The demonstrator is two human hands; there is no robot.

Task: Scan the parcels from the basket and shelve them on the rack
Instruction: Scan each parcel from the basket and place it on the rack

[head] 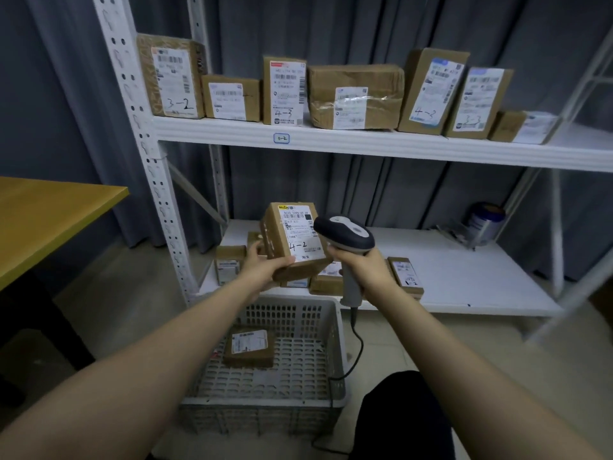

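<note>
My left hand [262, 265] grips a small brown parcel [293, 239] from below, its white label marked "4-2" facing me. My right hand [365, 267] holds a grey and dark barcode scanner [345, 235] by its handle, with the head right beside the parcel's label. Both are raised in front of the white rack's lower shelf [464, 277]. Below my arms stands a white slotted basket [328, 327] with one brown parcel [250, 346] lying flat in it.
The upper shelf [365, 146] carries a row of several labelled parcels [356, 96]. A few small parcels [406, 272] lie on the lower shelf behind my hands, and a can [484, 224] stands at its back right. A yellow-topped table [43, 217] is on the left. The scanner cable [355, 353] trails down beside the basket.
</note>
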